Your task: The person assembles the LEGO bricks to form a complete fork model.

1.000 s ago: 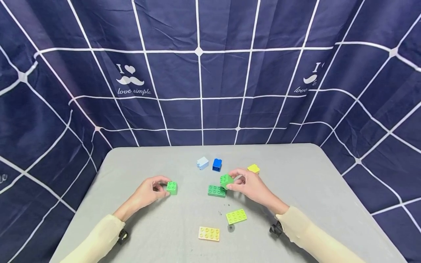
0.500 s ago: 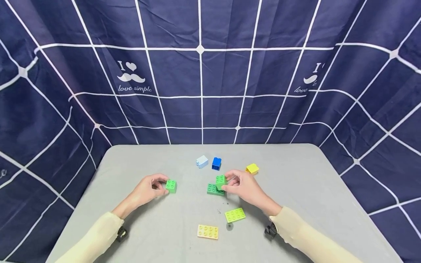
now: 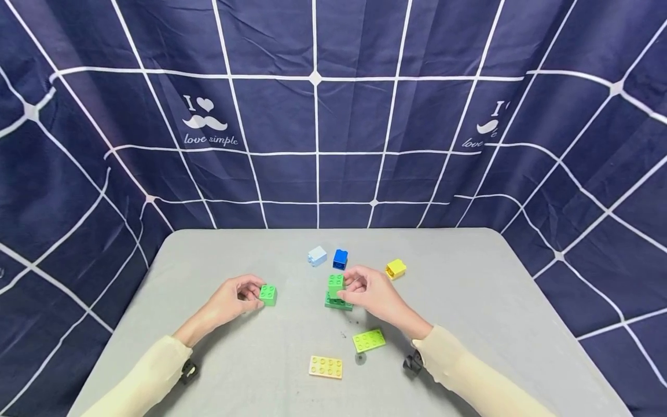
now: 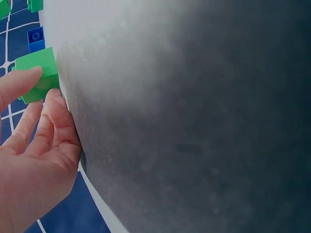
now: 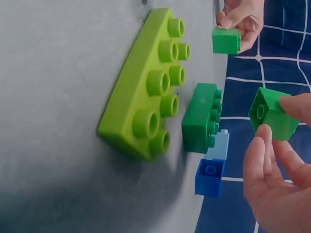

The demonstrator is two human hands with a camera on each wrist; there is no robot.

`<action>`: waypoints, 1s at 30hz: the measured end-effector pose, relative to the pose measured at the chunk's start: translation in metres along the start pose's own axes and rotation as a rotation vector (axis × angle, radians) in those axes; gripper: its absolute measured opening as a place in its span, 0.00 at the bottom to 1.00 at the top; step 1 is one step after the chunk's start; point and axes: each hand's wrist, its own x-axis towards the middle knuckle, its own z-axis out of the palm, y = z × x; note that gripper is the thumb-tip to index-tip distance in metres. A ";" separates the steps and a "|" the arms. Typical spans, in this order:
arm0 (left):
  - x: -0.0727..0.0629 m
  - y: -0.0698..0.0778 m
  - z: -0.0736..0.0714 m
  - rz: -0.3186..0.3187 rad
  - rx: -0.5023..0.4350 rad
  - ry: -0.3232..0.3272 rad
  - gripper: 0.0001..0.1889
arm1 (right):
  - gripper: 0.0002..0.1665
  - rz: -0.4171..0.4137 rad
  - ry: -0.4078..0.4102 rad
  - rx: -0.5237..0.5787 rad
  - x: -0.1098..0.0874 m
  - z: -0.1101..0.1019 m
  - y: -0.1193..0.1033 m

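Note:
My left hand [image 3: 225, 302] pinches a bright green square building brick [image 3: 268, 295] at the table's left middle. In the left wrist view, thumb and fingers lie on either side of this brick [image 4: 46, 59]. Farther right, my right hand [image 3: 383, 298] pinches another bright green square brick [image 3: 336, 284], studs up. Below it lies a longer dark green brick [image 3: 340, 305], partly hidden from the head camera. The right wrist view shows a gap between the held brick [image 5: 278, 120], its hollow underside visible, and the dark green brick [image 5: 195, 120].
Behind the hands lie a light blue brick [image 3: 316, 256], a blue brick [image 3: 340, 259] and a yellow brick [image 3: 395, 268]. Nearer are a lime brick [image 3: 369, 340] and a pale yellow brick [image 3: 325, 367]. A blue grid curtain [image 3: 281, 116] borders the grey table [image 3: 250, 370].
My right hand has carried its green brick leftward, from the dark green brick's right end to above it. The left hand keeps its brick in nearly the same place.

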 end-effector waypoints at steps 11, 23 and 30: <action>0.003 -0.002 -0.001 -0.015 0.012 -0.014 0.17 | 0.23 0.000 -0.002 0.009 0.006 0.012 -0.005; 0.001 -0.004 -0.002 -0.028 0.024 -0.009 0.17 | 0.19 -0.039 -0.043 0.008 0.014 0.028 -0.016; 0.001 -0.002 -0.001 -0.030 0.015 -0.008 0.17 | 0.18 -0.033 -0.051 0.012 0.018 0.037 -0.020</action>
